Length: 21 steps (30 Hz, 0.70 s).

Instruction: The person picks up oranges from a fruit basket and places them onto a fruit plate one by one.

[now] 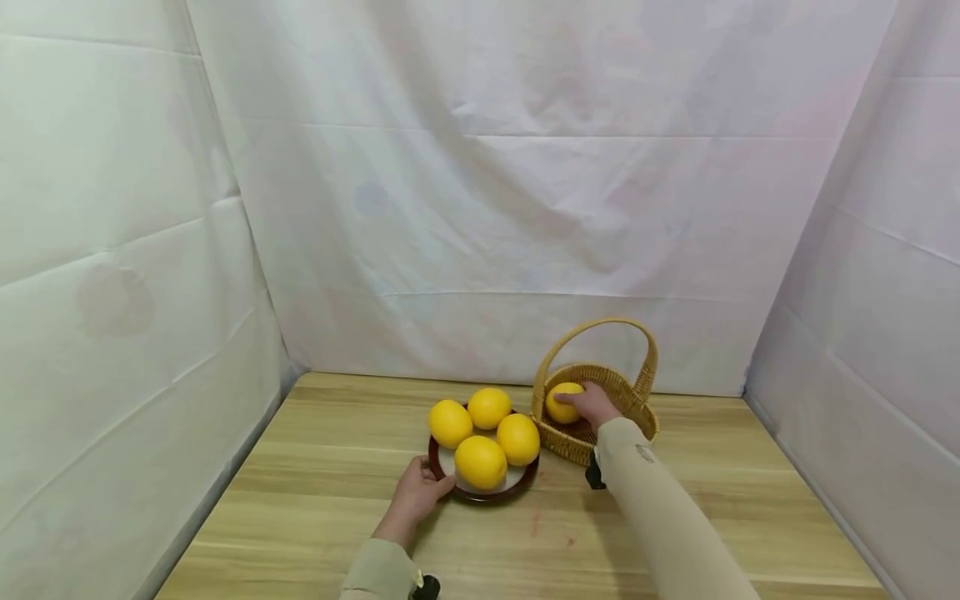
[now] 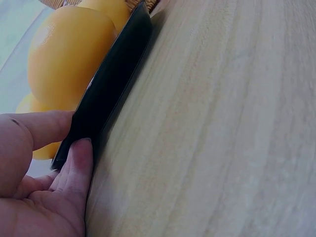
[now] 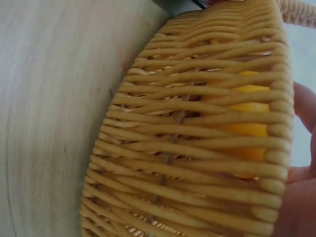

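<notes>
A round plate with a dark red-brown rim and pale inside holds several yellow oranges. My left hand pinches the near-left rim, thumb over the edge and fingers beneath, as the left wrist view shows along the plate's dark side. To the right of the plate stands a woven basket with a tall arched handle. My right hand reaches inside it and grips one orange. Through the weave in the right wrist view, that orange shows behind the basket wall.
Everything stands on a wood-grain table. White cloth hangs behind the table and along both sides. The basket's left edge sits close beside the plate, and its handle arches above the right hand.
</notes>
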Each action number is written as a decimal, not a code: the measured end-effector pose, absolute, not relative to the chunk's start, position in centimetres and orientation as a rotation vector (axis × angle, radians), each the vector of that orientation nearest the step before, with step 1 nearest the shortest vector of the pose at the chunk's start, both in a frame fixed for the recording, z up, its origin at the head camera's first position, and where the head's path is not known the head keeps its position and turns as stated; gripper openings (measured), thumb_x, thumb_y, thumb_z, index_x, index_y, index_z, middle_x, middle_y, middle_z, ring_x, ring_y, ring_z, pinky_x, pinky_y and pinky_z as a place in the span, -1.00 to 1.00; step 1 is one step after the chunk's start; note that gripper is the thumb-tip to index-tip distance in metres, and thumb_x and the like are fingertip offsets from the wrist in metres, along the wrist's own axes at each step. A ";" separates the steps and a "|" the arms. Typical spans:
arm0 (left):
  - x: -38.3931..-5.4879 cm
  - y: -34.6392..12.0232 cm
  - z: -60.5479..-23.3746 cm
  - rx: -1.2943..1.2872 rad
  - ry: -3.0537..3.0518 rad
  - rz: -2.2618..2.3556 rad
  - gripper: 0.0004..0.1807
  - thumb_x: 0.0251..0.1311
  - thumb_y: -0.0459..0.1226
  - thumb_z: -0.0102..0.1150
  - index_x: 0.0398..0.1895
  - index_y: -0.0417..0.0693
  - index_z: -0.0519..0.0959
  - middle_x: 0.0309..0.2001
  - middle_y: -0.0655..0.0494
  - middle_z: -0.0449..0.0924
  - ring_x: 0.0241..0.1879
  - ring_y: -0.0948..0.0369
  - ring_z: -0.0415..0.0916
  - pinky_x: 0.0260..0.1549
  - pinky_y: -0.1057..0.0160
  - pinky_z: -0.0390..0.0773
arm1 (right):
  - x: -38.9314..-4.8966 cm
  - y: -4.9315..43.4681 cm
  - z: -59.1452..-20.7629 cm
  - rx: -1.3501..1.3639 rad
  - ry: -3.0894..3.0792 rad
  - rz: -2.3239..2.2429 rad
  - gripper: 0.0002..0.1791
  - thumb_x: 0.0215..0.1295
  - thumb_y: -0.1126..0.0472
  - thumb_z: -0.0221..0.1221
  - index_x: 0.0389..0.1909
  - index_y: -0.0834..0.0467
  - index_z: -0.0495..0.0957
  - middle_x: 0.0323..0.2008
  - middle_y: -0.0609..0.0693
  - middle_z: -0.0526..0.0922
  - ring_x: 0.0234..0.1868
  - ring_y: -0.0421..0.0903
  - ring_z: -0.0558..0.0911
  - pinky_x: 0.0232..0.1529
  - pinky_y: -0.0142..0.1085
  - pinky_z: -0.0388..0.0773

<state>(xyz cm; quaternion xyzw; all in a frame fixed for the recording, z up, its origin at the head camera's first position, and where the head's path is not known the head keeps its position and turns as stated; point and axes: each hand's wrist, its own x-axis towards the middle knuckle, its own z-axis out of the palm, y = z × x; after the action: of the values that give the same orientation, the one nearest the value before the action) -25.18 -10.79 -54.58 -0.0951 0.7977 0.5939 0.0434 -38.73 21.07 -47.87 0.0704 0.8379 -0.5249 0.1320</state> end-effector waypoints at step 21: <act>-25.8 -11.0 -54.8 -0.315 2.436 1.809 -0.37 0.21 -0.24 0.37 0.24 -0.34 0.34 -0.19 -0.08 0.58 -0.25 0.15 0.50 -0.30 0.27 0.49 | -38.3 20.5 -49.4 0.268 2.463 -1.590 0.11 0.28 -0.03 0.33 0.57 0.35 -0.15 0.42 0.40 0.18 0.32 0.30 0.37 0.25 0.12 0.42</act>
<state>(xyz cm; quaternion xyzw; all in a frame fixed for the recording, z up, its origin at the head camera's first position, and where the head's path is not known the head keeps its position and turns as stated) -25.79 -10.97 -54.78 -0.1032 0.7976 0.5925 0.0455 -38.31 20.49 -49.41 0.0907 0.8325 -0.5375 0.0987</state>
